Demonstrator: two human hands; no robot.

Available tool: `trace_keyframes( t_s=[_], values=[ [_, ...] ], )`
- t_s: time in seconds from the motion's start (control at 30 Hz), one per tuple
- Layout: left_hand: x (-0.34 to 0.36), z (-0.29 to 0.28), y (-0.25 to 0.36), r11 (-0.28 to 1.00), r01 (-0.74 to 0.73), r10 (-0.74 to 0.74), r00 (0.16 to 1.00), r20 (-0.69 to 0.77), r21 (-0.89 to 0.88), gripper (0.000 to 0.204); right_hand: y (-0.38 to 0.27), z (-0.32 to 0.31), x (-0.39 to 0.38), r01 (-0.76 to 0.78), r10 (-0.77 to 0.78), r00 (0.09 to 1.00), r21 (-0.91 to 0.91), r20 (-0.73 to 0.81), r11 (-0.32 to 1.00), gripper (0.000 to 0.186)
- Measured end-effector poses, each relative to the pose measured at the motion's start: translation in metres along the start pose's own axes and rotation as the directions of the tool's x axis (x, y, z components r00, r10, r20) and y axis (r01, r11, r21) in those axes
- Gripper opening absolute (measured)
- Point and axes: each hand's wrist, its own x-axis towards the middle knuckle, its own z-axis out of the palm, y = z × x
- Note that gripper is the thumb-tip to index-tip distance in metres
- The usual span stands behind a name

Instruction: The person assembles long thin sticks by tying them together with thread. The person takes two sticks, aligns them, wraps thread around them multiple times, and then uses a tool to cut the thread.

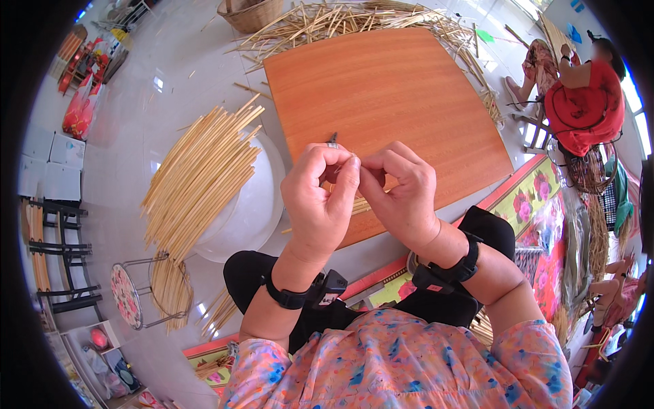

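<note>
From head height, the wide fisheye view looks steeply down and forward, near the left hand (317, 198) and right hand (411, 198), the table (381, 82) farther below.

Anything between the meeting fingertips of the left hand (315, 194) and right hand (407, 194) is too small to tell. The hands hide parts of some sticks (361, 206) on the table (381, 82). Piled stalks (197, 177) cover much of a white round thing (264, 194). The top edge cuts off the basket (252, 17), the lower edge the patterned shirt (402, 365).
</note>
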Motion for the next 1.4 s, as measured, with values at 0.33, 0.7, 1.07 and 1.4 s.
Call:
trace_keyframes(
  t_s=[0.33, 0.7, 1.07, 1.4],
  values=[
    [0.003, -0.004, 0.001, 0.926, 0.245, -0.224, 0.969, 0.103, -0.289, 0.005, -0.001, -0.009, 0.006, -0.109, 0.094, 0.992, 0.181, 0.089, 0.977, 0.009],
    [0.006, -0.007, 0.003, 0.835, 0.429, -0.316, 0.887, 0.337, -0.345, 0.016, 0.005, -0.021, 0.017, -0.383, 0.217, 0.920, 0.625, 0.328, 0.680, 0.013],
    [0.003, -0.004, 0.002, 0.960, 0.250, -0.209, 0.938, 0.275, -0.123, 0.008, 0.008, -0.021, 0.016, -0.391, 0.230, 0.896, 0.433, 0.380, 0.812, 0.012],
    [0.005, -0.006, 0.002, 0.907, 0.353, -0.273, 0.908, 0.318, -0.230, 0.010, 0.008, -0.025, 0.022, -0.479, 0.225, 0.862, 0.590, 0.454, 0.649, 0.015]
  ],
)
